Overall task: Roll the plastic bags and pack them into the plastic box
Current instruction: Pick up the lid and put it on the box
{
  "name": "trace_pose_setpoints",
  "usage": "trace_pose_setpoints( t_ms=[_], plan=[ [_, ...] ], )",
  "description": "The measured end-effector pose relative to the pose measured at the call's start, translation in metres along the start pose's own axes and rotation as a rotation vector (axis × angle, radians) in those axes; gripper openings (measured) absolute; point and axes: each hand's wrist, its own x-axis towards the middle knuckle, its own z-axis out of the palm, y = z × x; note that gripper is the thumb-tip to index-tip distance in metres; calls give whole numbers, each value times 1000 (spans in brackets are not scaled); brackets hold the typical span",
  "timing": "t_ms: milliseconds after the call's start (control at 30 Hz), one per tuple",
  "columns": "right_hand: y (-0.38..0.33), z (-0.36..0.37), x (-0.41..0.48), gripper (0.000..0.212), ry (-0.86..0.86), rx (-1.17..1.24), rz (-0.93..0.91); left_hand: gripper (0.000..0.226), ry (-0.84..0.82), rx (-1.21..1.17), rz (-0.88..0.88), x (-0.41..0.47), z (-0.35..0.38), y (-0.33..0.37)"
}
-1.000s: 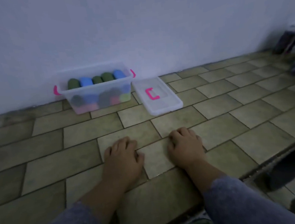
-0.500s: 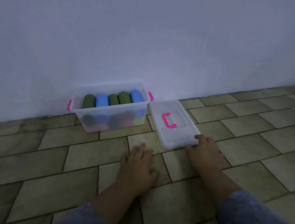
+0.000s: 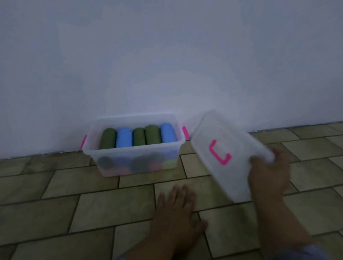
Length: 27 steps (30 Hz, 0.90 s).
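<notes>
Plastic box (image 3: 136, 160): clear, open-topped, on the tiled floor (image 3: 49, 213) against the pale wall (image 3: 160, 58), well beyond the left fingers (image 3: 177, 193) and off to their left. Lid (image 3: 238, 176): clear, held tilted with its far end raised toward the wall and just right of the box; whether its near corner touches the floor cannot be told. Right hand (image 3: 270, 175): grasping the lid at its near right corner, thumb on the top face, the other fingers (image 3: 281, 157) curled round the edge. Left hand (image 3: 177, 210): palm down on the floor, fingers straight and slightly spread, released, holding nothing, apart from both box and lid. Rolled plastic bags (image 3: 139, 136): inside the box, top layer of five lying side by side in the order green, blue, green, green, blue; more rolls show dimly through the front wall below them. Pink handle (image 3: 215, 156): on the lid's top face, just left of the right thumb. Pink clips (image 3: 83, 141): one at each end of the box. Light dim, edges blurred.
</notes>
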Motion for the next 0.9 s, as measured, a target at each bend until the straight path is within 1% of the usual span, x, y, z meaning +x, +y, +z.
trace_pose_setpoints(
  t_ms=[33,100,133,167,233,300,333,367,433,500,533,567,600,667,700,733,767,800,833,867,900],
  plan=[
    [-22,-2,6,28,27,45,-130,85,-3,-15,4,-2,0,-2],
    [-71,-6,17,25,16,96,-374,82,17,-52,8,-6,-4,-4],
    [-95,-7,22,25,0,136,-443,80,22,-56,8,-10,-6,-5],
    [-118,-7,27,25,-34,203,-459,77,26,-34,23,-13,-7,-6],
    [-154,5,35,26,-151,374,-417,68,2,4,61,-20,-14,-4],
    [-173,33,37,32,-322,489,-326,58,13,23,71,-23,-26,-3],
    [-174,53,36,35,-410,483,-256,56,26,-18,86,-22,-31,-6],
    [-170,76,34,39,-504,440,-170,55,45,-122,113,-22,-34,-10],
    [-153,120,29,39,-703,311,51,51,217,-270,109,-21,-39,-22],
    [-133,153,25,29,-825,191,268,41,498,-392,132,-27,-57,-34],
    [-124,165,25,23,-853,134,348,38,670,-418,189,-31,-68,-43],
    [-116,175,26,17,-869,77,391,38,815,-431,221,-32,-81,-52],
    [-108,184,28,12,-872,22,400,37,940,-411,206,-30,-95,-63],
    [-97,199,32,13,-840,-92,347,35,1070,-340,86,-25,-126,-92],
    [-93,204,32,18,-814,-146,288,36,1087,-292,-8,-19,-140,-109],
    [-91,207,31,23,-789,-211,215,40,1062,-252,-136,-13,-153,-127],
    [-91,209,28,27,-775,-288,140,46,982,-224,-311,-7,-161,-145],
    [-90,210,26,29,-767,-353,86,53,859,-230,-496,1,-165,-162],
    [-88,211,24,32,-768,-389,60,61,715,-289,-642,8,-167,-177],
    [-86,212,24,33,-779,-402,55,68,590,-406,-734,16,-169,-190],
    [-83,214,25,32,-789,-395,70,71,509,-539,-775,23,-170,-201]
  ],
)
